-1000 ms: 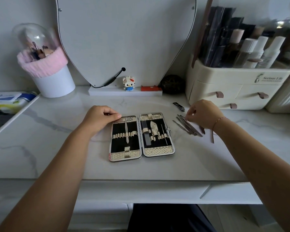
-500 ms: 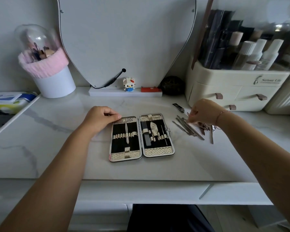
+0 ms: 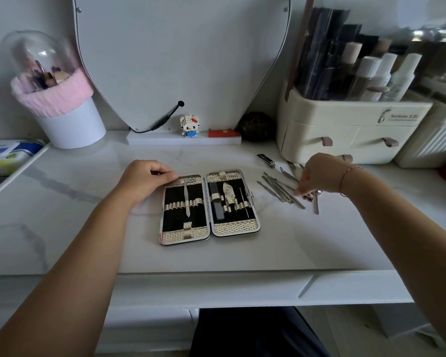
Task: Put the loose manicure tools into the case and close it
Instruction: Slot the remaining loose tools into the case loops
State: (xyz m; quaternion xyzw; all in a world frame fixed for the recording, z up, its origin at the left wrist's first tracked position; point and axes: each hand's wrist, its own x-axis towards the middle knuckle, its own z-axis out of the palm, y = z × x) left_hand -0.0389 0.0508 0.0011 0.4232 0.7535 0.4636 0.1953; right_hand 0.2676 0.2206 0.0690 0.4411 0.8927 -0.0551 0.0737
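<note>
The manicure case [image 3: 208,231] lies open and flat on the white marble table, its black lining holding a thin pusher in the left half and a file, clipper and pick in the right half. My left hand [image 3: 145,180] rests on the case's top left corner, fingers curled against its rim. To the right of the case lies a pile of loose metal tools [image 3: 281,188]. My right hand [image 3: 319,173] hovers over that pile, fingertips pinched down onto the tools. A black nail clipper [image 3: 265,160] lies apart, behind the pile.
A cream drawer organizer [image 3: 345,132] with bottles stands behind the right hand. At the back are a heart-shaped mirror [image 3: 180,47], a small toy figure [image 3: 189,124] and a dark round object [image 3: 256,126]. A white cup with pink trim [image 3: 62,112] stands at the back left.
My right hand has lifted and shifted slightly right over the loose tools, fingers pinching down at them. My left hand and the case have not moved.
</note>
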